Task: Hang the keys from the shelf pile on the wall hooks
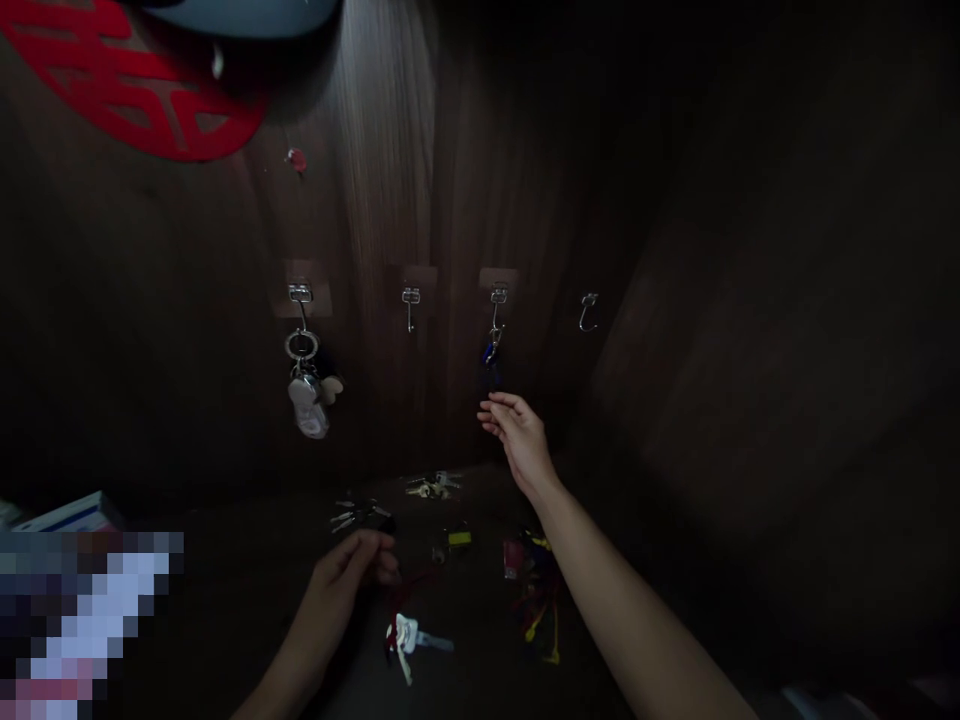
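Observation:
My right hand [516, 432] is raised just below a blue-tagged key ring [491, 352] that hangs from a metal hook [498, 296]. Its fingers are slightly apart, with nothing visible in them. Low over the shelf, my left hand [356, 565] has its fingers curled in; whether they hold anything is hidden. A bunch of keys [358, 514] lies just beyond it. Nearer me are keys with a white fob [406, 634] and a dark red cord. Another key bunch [435, 486] and a yellow key tag [459, 539] lie farther back.
A silver-ringed keychain [307, 390] hangs on the left hook. Two bare hooks, the second hook [411, 298] and the far right hook [589, 312], share the dark wood panel. Colourful cords [544, 610] lie beside my right forearm. A red paper cutout [150, 95] is at upper left.

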Available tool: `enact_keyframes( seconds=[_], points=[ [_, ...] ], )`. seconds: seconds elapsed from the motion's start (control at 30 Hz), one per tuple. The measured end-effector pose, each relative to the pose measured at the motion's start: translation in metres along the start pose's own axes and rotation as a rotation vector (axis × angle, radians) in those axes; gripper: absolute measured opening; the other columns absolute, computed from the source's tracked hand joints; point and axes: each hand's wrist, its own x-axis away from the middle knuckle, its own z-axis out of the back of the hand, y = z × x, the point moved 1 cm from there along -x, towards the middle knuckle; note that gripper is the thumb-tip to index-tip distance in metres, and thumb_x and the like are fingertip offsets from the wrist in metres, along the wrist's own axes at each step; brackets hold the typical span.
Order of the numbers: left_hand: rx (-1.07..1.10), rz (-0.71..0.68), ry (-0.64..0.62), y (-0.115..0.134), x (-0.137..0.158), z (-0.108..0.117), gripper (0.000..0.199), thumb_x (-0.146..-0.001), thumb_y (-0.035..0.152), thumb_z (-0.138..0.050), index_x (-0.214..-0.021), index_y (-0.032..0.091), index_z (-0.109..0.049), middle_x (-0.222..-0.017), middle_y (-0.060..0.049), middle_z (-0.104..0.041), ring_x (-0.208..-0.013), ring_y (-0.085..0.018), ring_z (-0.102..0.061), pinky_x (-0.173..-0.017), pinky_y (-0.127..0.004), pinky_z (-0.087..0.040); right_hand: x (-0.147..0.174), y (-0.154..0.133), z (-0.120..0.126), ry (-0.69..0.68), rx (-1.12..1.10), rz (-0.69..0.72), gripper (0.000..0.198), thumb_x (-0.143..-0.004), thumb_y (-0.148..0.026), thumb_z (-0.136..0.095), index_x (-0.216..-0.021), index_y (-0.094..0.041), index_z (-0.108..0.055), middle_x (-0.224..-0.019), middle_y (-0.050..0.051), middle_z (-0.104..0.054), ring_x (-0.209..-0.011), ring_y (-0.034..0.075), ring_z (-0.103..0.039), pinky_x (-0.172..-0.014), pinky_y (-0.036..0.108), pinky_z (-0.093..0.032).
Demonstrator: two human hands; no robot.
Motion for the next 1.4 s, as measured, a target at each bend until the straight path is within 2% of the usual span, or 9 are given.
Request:
enact_keyframes(
  seconds=[0.2, 0.4, 0.77, 0.97, 1.07, 1.17, 1.4],
  points=[
    [0.021, -0.016, 0.14, 0.007, 0.001, 0.006, 0.034, -0.072, 0.048, -0.061, -0.079, 0.016, -0.069, -0.066, -0.001, -0.067, -0.066, -0.017, -0.063, -0.069, -0.026, -0.049, 0.023, 0.015, 0.008, -0.022, 0.115, -0.056, 0.025, -0.067, -0.039, -0.07, -0.081, -0.019, -0.064, -0.077, 0.002, -0.068, -0.068, 0.013, -0.063, -0.063, 0.025, -0.047],
    [0.056, -0.057, 0.259, 0.006, -0.005, 0.019, 0.038, -0.069, 0.051, -0.063, -0.081, 0.015, -0.07, -0.065, -0.001, -0.066, -0.063, -0.016, -0.061, -0.066, -0.027, -0.05, 0.042, 0.022, 0.013, -0.096, 0.196, -0.105, 0.027, -0.064, -0.042, -0.072, -0.077, -0.018, -0.065, -0.074, 0.002, -0.068, -0.065, 0.015, -0.063, -0.061, 0.026, -0.046],
    [0.116, -0.065, 0.369, 0.012, -0.009, 0.03, 0.035, -0.068, 0.051, -0.066, -0.079, 0.018, -0.068, -0.063, 0.001, -0.065, -0.059, -0.014, -0.06, -0.061, -0.024, -0.051, 0.057, 0.03, 0.023, -0.18, 0.287, -0.143, 0.026, -0.066, -0.042, -0.07, -0.077, -0.02, -0.066, -0.076, 0.002, -0.068, -0.067, 0.016, -0.064, -0.065, 0.028, -0.047],
    [0.114, -0.088, 0.409, 0.018, -0.012, 0.043, 0.038, -0.063, 0.05, -0.069, -0.083, 0.017, -0.067, -0.067, 0.001, -0.065, -0.06, -0.013, -0.06, -0.06, -0.024, -0.049, 0.063, 0.033, 0.02, -0.347, 0.452, -0.076, 0.014, -0.075, -0.034, -0.061, -0.079, -0.021, -0.067, -0.072, -0.001, -0.065, -0.067, 0.015, -0.061, -0.064, 0.027, -0.045],
    [0.003, -0.069, 0.38, 0.026, -0.012, 0.05, 0.037, -0.063, 0.048, -0.068, -0.087, 0.019, -0.067, -0.071, 0.001, -0.068, -0.063, -0.014, -0.061, -0.061, -0.024, -0.048, 0.069, 0.033, 0.016, -0.463, 0.579, -0.031, 0.012, -0.078, -0.028, -0.057, -0.08, -0.023, -0.067, -0.074, -0.001, -0.066, -0.071, 0.016, -0.06, -0.065, 0.027, -0.044],
    [-0.199, -0.042, 0.314, 0.033, -0.011, 0.057, 0.033, -0.065, 0.047, -0.065, -0.085, 0.021, -0.068, -0.072, 0.0, -0.07, -0.066, -0.017, -0.063, -0.062, -0.025, -0.047, 0.076, 0.032, 0.011, -0.594, 0.678, 0.039, 0.014, -0.081, -0.022, -0.054, -0.083, -0.025, -0.068, -0.084, 0.0, -0.067, -0.08, 0.017, -0.06, -0.072, 0.028, -0.043],
    [-0.58, -0.061, 0.078, 0.03, -0.007, 0.072, 0.024, -0.07, 0.046, -0.06, -0.066, 0.024, -0.068, -0.058, 0.001, -0.064, -0.058, -0.018, -0.059, -0.054, -0.023, -0.041, 0.089, 0.033, 0.0, -0.843, 0.77, 0.127, 0.02, -0.085, -0.018, -0.051, -0.089, -0.028, -0.068, -0.089, 0.0, -0.067, -0.086, 0.017, -0.062, -0.078, 0.029, -0.045]
  ],
)
